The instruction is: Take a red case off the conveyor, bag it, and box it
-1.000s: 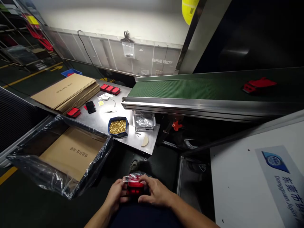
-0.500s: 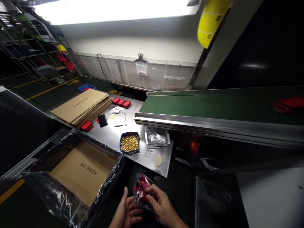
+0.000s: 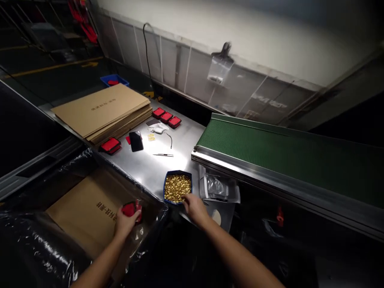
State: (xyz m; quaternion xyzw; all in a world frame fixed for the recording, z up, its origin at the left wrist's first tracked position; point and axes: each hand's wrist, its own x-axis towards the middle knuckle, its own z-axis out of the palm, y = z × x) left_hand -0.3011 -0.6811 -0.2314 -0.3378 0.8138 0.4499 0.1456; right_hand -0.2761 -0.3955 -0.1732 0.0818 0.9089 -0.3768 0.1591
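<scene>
My left hand (image 3: 124,222) grips a red part in clear plastic (image 3: 130,209) over the cardboard (image 3: 81,212) inside the box lined with dark plastic (image 3: 45,240). At the front edge of the blue tray of small gold pieces (image 3: 177,187), my right hand (image 3: 194,208) has its fingers pinched together. Whether a piece is between those fingertips is too small to tell. Beside the tray, to the right, sits a clear container with plastic bags (image 3: 217,186). A pale round piece (image 3: 216,217) lies near the table's front corner.
Flat cardboard sheets (image 3: 102,112) are stacked at the left of the metal table (image 3: 186,140). Red parts (image 3: 166,117), a phone (image 3: 136,141) and a pen-like tool (image 3: 163,155) lie there too. A green conveyor (image 3: 255,148) runs off to the right.
Both hands have moved apart and up from below the table. The left carried the bagged red part over the box; the right let go and reached the gold pieces. The view has turned and moved closer.
</scene>
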